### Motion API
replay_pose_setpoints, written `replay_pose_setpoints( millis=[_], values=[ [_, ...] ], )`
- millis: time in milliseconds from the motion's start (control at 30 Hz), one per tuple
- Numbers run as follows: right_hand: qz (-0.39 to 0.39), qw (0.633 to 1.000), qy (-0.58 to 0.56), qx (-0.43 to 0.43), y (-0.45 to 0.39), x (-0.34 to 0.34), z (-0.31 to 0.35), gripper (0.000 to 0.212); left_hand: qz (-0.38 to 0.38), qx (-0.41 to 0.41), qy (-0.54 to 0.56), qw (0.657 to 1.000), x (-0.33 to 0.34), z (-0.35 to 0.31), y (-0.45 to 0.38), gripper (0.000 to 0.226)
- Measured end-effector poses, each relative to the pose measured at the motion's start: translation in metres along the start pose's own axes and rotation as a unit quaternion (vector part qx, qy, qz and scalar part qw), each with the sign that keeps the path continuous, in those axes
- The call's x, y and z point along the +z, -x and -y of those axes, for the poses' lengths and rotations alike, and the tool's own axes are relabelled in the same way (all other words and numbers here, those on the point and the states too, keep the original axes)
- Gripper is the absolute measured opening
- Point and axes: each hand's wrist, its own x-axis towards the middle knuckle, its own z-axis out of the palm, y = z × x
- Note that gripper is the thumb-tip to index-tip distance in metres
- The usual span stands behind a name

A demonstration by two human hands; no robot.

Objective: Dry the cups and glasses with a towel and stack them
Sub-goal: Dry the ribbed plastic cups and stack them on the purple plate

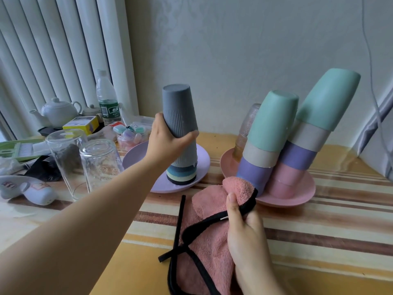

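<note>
There is a single view, from a camera worn on the person's head. It looks forward and steeply down over the table (319, 241), with the wall (234, 50) filling the upper part of the frame. It sits close: the left hand (168, 133) reaches out ahead at mid-frame, and the right hand (244, 226) lies nearer, low in the frame. The wide lens bends straight lines, so the cups (274, 133) beyond the right hand lean outward. No second view shares the scene.

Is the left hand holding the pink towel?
No, the left hand grips the grey cup; the right hand holds the pink towel.
</note>
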Motion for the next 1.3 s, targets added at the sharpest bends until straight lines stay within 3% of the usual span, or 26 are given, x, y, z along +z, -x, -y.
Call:
replay_pose_setpoints(
  millis=[233, 433, 467, 600, 700, 767, 833, 900, 1133, 1233, 1300],
  values=[
    [0.015, 1.0, 0.023, 0.01, 0.0, 0.001, 0.001, 0.028, 0.005, 0.066, 0.011, 0.998, -0.035, -0.041, -0.009, 0.062],
    [0.038, 0.999, 0.013, 0.01, 0.003, 0.002, 0.007, 0.029, 0.092, -0.001, 0.09, 0.992, -0.059, -0.025, 0.053, 0.082],
    [0.053, 0.999, 0.004, 0.006, 0.002, 0.003, 0.008, 0.033, 0.103, -0.02, 0.114, 0.988, -0.059, -0.017, 0.066, 0.08],
    [0.109, 0.992, -0.06, 0.018, 0.005, 0.0, 0.009, 0.086, 0.138, -0.085, 0.174, 0.971, -0.05, 0.004, 0.12, 0.067],
    [0.161, 0.985, -0.006, -0.057, 0.017, 0.002, 0.017, 0.08, 0.146, -0.09, 0.182, 0.968, -0.041, 0.007, 0.142, 0.067],
    [0.188, 0.962, 0.089, -0.179, 0.025, 0.012, 0.018, 0.066, 0.181, -0.061, 0.181, 0.965, -0.038, 0.005, 0.149, 0.062],
    [0.161, 0.937, 0.176, -0.254, 0.026, 0.019, 0.012, 0.059, 0.223, -0.029, 0.179, 0.958, -0.039, 0.004, 0.152, 0.057],
    [0.126, 0.937, 0.193, -0.264, 0.023, 0.02, 0.011, 0.058, 0.255, -0.013, 0.182, 0.95, -0.041, 0.005, 0.155, 0.056],
    [0.092, 0.974, 0.087, -0.186, 0.016, 0.007, 0.025, 0.063, 0.332, -0.028, 0.213, 0.919, -0.041, 0.009, 0.157, 0.058],
    [0.089, 0.99, 0.05, -0.1, 0.016, 0.0, 0.035, 0.037, 0.341, -0.052, 0.258, 0.902, -0.042, 0.009, 0.158, 0.058],
    [0.115, 0.991, 0.023, -0.065, 0.014, -0.002, 0.031, 0.05, 0.328, -0.062, 0.283, 0.899, -0.044, 0.007, 0.159, 0.058]
  ],
)
